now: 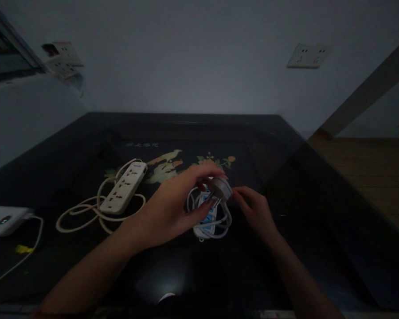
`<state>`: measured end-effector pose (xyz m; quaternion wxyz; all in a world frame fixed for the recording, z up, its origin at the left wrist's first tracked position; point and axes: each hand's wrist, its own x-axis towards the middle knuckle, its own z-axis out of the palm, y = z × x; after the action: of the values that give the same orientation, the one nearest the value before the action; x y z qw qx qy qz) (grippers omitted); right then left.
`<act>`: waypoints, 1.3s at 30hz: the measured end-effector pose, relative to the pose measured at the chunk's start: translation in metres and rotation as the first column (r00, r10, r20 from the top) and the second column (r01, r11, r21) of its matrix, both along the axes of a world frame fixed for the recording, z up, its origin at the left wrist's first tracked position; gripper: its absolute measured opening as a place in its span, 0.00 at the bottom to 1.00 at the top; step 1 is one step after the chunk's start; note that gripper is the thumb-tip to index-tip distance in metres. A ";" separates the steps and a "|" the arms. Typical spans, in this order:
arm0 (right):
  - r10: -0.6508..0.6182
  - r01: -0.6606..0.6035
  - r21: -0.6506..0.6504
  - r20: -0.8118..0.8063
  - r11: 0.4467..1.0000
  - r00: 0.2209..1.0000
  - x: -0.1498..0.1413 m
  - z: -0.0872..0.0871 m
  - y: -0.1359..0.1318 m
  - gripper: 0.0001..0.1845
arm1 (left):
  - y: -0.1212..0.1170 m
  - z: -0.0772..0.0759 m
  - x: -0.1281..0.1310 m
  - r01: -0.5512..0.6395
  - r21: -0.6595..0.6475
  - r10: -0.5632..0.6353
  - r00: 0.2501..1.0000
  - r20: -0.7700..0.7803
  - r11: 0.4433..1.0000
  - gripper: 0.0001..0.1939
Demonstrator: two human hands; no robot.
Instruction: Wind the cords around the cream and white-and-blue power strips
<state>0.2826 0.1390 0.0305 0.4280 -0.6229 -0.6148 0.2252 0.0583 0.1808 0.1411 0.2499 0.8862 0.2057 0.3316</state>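
A white plug (222, 188) with metal prongs is held above the table, its prongs pointing down and left. Round it from the left, the thumb and fingers of my left hand (173, 206) are closed. My right hand (257, 210) pinches at the plug's right side, where the cord seems to join; the exact grip is too dark to make out. Below the plug lies a small white power strip with blue sockets (210, 218), partly covered by my left thumb. Loops of its pale cord (228, 221) lie over and around it.
To the left, a larger white power strip (123, 188) lies among its coiled cord. A white device (6, 220) with a cable and a yellow tag (24, 249) sit at the far left. The dark glossy table (299, 186) meets the wall, which carries sockets (308, 56).
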 end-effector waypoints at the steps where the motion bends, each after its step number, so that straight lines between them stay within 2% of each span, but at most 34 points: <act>1: 0.004 -0.004 0.002 -0.002 1.000 1.000 0.000 0.001 0.000 0.13 | 0.000 0.001 0.001 0.006 0.010 -0.005 1.000 -0.019 1.000 0.22; 7: 0.033 -0.032 0.038 -0.014 0.999 0.999 -0.002 0.004 -0.003 0.13 | -0.005 0.000 0.008 0.061 0.061 -0.057 0.996 -0.068 0.996 0.20; 11: 0.040 -0.040 0.016 0.046 0.999 0.998 0.005 0.004 -0.003 0.13 | -0.005 -0.004 0.011 0.116 0.084 -0.109 0.991 -0.081 0.990 0.20; 13: 0.052 -0.046 -0.052 0.121 0.998 0.991 0.012 0.004 -0.002 0.13 | -0.004 -0.004 0.011 0.122 0.030 -0.119 0.989 -0.090 0.992 0.19; 16: 0.094 -0.057 -0.188 0.194 0.981 0.976 0.021 0.003 -0.004 0.12 | -0.001 -0.002 0.006 0.120 -0.147 -0.134 0.987 -0.087 0.982 0.18; 19: 0.231 -0.177 -0.334 0.131 0.926 0.964 0.022 -0.001 -0.010 0.12 | 0.001 0.000 0.001 0.126 -0.290 -0.153 0.986 -0.073 0.949 0.17; 22: 0.390 -0.361 -0.479 -0.042 0.800 0.920 0.015 -0.007 -0.016 0.14 | 0.002 0.003 -0.002 0.126 -0.354 -0.160 0.985 -0.067 0.927 0.19; 24: 0.419 -0.433 -0.520 -0.152 0.736 0.895 0.009 -0.009 -0.019 0.15 | 0.003 0.005 -0.003 0.129 -0.375 -0.167 0.984 -0.070 0.918 0.19; 26: 0.408 -0.462 -0.525 -0.223 0.715 0.885 0.003 -0.008 -0.019 0.16 | 0.003 0.007 -0.004 0.137 -0.375 -0.181 0.980 -0.086 0.917 0.20; 29: 0.384 -0.481 -0.506 -0.290 0.716 0.877 -0.002 -0.003 -0.017 0.16 | 0.002 0.010 -0.007 0.121 -0.357 -0.170 0.979 -0.108 0.926 0.21; 34: 0.304 -0.462 -0.459 -0.377 0.759 0.875 -0.006 0.004 -0.017 0.18 | 0.003 0.017 -0.018 0.069 -0.323 -0.080 0.997 -0.019 0.944 0.22; 39: 0.221 -0.436 -0.414 -0.472 0.799 0.854 -0.004 -0.002 -0.015 0.19 | 0.002 0.025 -0.027 -0.019 -0.147 0.015 0.999 -0.034 0.989 0.14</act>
<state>0.2781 0.1243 0.0289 0.3185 -0.5344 -0.5333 0.5732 0.0310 0.1829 0.1663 0.3083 0.8688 0.2411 0.3032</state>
